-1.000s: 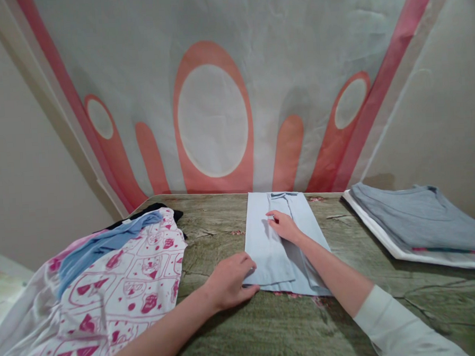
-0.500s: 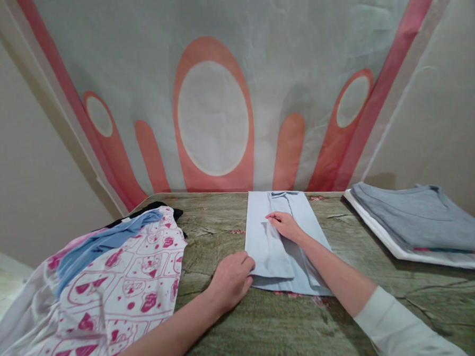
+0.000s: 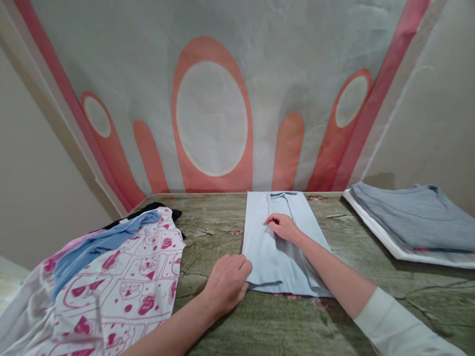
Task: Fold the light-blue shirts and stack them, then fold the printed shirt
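A light blue shirt point(image 3: 261, 251), folded into a long narrow shape, lies on the wooden-patterned table with what looks like its neckline at the far end. My left hand point(image 3: 229, 279) is closed on its near left corner, thumb below and fingers curled on top. Over the middle of the shirt, my right hand point(image 3: 282, 227) has its fingers curled together close to the cloth. Whether fabric is pinched between those fingertips is hidden. Part of the shirt's right side lies beneath my right forearm.
On the left lies a loose pile of clothes, with a white and pink printed garment point(image 3: 143, 289), a blue garment point(image 3: 94, 254) and a black one point(image 3: 153, 207). Folded grey and white garments are stacked at right, the grey top point(image 3: 402, 217) uppermost. A wall stands behind the table point(image 3: 207, 217).
My left hand has shifted slightly left and down with the shirt's near left corner. The upper layer's near edge has shifted, and the cloth under my right fingertips looks smoother.
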A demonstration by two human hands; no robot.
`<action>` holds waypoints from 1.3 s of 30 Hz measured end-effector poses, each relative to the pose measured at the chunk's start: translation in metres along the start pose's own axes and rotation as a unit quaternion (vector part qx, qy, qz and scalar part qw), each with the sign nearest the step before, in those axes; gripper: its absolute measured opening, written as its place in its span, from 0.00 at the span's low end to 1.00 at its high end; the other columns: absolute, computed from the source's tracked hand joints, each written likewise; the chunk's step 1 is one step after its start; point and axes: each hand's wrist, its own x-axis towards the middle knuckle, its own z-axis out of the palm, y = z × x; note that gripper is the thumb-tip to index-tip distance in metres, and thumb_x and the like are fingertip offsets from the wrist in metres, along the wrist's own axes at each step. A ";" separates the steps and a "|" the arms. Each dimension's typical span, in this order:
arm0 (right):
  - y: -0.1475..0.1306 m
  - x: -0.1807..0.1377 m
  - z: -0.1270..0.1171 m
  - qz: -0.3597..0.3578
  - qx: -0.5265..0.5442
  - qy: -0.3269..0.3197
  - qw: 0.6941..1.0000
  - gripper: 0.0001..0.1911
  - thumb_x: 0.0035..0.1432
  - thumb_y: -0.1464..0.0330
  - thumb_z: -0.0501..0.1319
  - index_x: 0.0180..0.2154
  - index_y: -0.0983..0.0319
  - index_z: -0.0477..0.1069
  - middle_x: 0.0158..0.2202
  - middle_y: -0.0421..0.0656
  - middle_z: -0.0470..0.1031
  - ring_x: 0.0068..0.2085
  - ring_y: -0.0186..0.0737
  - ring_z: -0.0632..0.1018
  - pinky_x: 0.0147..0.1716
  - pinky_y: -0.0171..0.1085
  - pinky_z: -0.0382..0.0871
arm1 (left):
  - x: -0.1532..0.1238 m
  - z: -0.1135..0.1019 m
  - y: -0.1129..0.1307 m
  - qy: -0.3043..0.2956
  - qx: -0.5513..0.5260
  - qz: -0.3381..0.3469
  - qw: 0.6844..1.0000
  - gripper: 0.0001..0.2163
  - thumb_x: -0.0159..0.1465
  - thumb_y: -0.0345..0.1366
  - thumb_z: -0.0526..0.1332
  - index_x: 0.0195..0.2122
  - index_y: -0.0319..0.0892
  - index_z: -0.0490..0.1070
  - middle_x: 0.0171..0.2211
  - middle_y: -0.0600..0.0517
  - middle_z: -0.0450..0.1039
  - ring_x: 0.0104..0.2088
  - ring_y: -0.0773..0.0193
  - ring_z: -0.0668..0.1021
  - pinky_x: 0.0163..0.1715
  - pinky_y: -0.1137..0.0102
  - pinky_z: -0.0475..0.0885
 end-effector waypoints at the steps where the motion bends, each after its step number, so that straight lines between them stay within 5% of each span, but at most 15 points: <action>1: 0.000 0.000 0.000 0.001 -0.003 -0.001 1.000 0.11 0.48 0.71 0.54 0.29 0.60 0.75 0.22 0.37 0.72 0.25 0.34 0.70 0.25 0.31 0.60 | 0.000 0.000 0.001 0.000 -0.003 -0.002 1.000 0.07 0.55 0.28 0.58 0.34 0.43 0.61 0.35 0.51 0.66 0.37 0.59 0.69 0.37 0.65 0.62; 7: -0.001 -0.001 0.000 0.001 -0.015 0.003 1.000 0.12 0.48 0.71 0.54 0.29 0.59 0.75 0.22 0.38 0.72 0.25 0.34 0.70 0.25 0.31 0.59 | 0.000 0.005 -0.002 0.028 -0.046 -0.050 0.997 0.17 0.53 0.25 0.57 0.43 0.44 0.60 0.41 0.50 0.64 0.41 0.59 0.68 0.39 0.66 0.64; 15: -0.004 -0.003 0.000 -0.003 -0.026 -0.001 1.000 0.12 0.49 0.71 0.53 0.31 0.59 0.75 0.25 0.38 0.74 0.26 0.33 0.70 0.26 0.31 0.60 | -0.001 -0.003 0.007 0.024 0.053 -0.026 0.998 0.08 0.58 0.23 0.52 0.33 0.43 0.63 0.34 0.50 0.65 0.36 0.59 0.68 0.34 0.65 0.64; 24: -0.006 -0.003 0.002 -0.016 -0.050 0.001 0.999 0.11 0.47 0.72 0.54 0.31 0.59 0.74 0.29 0.39 0.74 0.28 0.34 0.70 0.29 0.31 0.60 | -0.002 -0.002 0.014 -0.002 0.008 -0.022 1.000 0.11 0.56 0.34 0.60 0.40 0.43 0.62 0.38 0.49 0.65 0.38 0.56 0.67 0.36 0.63 0.64; 30: -0.008 -0.005 0.002 -0.019 -0.065 -0.003 0.998 0.12 0.48 0.71 0.54 0.34 0.58 0.73 0.24 0.37 0.71 0.26 0.34 0.69 0.27 0.31 0.58 | -0.004 -0.005 0.011 -0.008 0.040 -0.019 0.999 0.08 0.56 0.23 0.54 0.34 0.42 0.63 0.36 0.49 0.65 0.36 0.59 0.67 0.34 0.65 0.63; 34: -0.009 -0.007 0.002 -0.022 -0.071 -0.010 0.997 0.13 0.49 0.70 0.55 0.37 0.58 0.72 0.25 0.36 0.72 0.27 0.34 0.69 0.28 0.31 0.58 | -0.004 -0.008 0.011 0.031 0.080 -0.030 0.996 0.07 0.61 0.25 0.50 0.34 0.43 0.64 0.35 0.49 0.65 0.36 0.56 0.67 0.35 0.62 0.62; 39: -0.009 -0.007 0.001 -0.025 -0.083 -0.018 0.996 0.12 0.50 0.70 0.55 0.38 0.58 0.71 0.25 0.36 0.71 0.27 0.33 0.69 0.28 0.31 0.57 | -0.007 -0.006 0.017 -0.031 -0.052 0.005 0.998 0.07 0.57 0.26 0.55 0.36 0.43 0.65 0.38 0.51 0.66 0.38 0.60 0.69 0.36 0.68 0.64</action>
